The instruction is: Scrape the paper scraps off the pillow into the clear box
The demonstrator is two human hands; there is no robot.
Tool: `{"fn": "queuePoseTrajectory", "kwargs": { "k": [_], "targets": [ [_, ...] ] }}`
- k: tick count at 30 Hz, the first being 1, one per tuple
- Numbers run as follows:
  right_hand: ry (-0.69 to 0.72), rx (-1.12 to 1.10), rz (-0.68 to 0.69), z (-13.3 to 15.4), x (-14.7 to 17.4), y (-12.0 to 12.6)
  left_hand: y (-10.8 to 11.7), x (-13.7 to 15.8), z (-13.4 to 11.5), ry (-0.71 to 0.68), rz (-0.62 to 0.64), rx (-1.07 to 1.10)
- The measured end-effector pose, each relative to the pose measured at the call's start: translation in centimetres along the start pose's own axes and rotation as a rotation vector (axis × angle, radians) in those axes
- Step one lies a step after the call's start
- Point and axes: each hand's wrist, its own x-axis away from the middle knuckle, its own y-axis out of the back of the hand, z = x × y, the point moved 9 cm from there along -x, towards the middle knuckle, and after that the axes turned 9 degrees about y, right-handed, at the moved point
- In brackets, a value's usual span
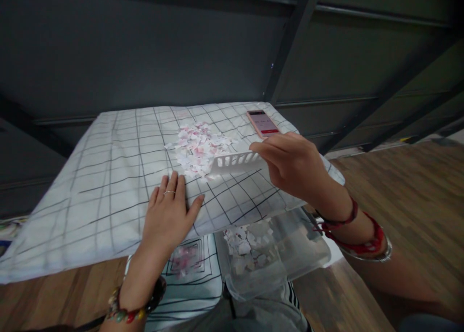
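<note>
My left hand (167, 206) lies flat on the white checked tablecloth (119, 201), fingers spread, with a ring on one finger. Just beyond its fingertips is a pile of small torn paper scraps (197, 146), white with pink bits. My right hand (295, 165) grips one end of a white slotted plastic piece (235, 162). The far end of that piece touches the right side of the pile; its full shape is partly hidden by my fingers.
A phone (263, 123) with a lit screen lies behind my right hand. Below the table's front edge, a clear plastic bin (304, 250) holds more paper scraps. Beside it, a small clear packet with pink contents (186, 260) rests on a checked surface. A dark panelled wall (145, 51) stands behind.
</note>
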Motion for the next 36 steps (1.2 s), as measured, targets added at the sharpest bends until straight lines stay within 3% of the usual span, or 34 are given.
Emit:
{"fn": "queuePoseTrajectory", "kwargs": {
  "k": [7,14,22,30,36],
  "targets": [
    [0.076,0.031,-0.046,0.6,0.8,1.3,0.1,0.1,0.0,0.005,-0.006,0.015],
    [-0.029,0.179,0.005,-0.5,0.9,0.6,0.0,0.0,-0.1,-0.002,-0.017,-0.011],
    [0.014,0.17,0.038,-0.3,1.1,1.0,-0.1,0.0,0.0,-0.008,-0.035,-0.017],
    [0.097,0.13,-0.029,0.4,1.4,2.1,0.0,0.1,0.1,-0.006,-0.045,-0.004],
    [0.086,0.072,-0.07,0.8,1.8,2.8,0.0,0.1,0.1,0.002,-0.038,-0.01]
  ]
}}
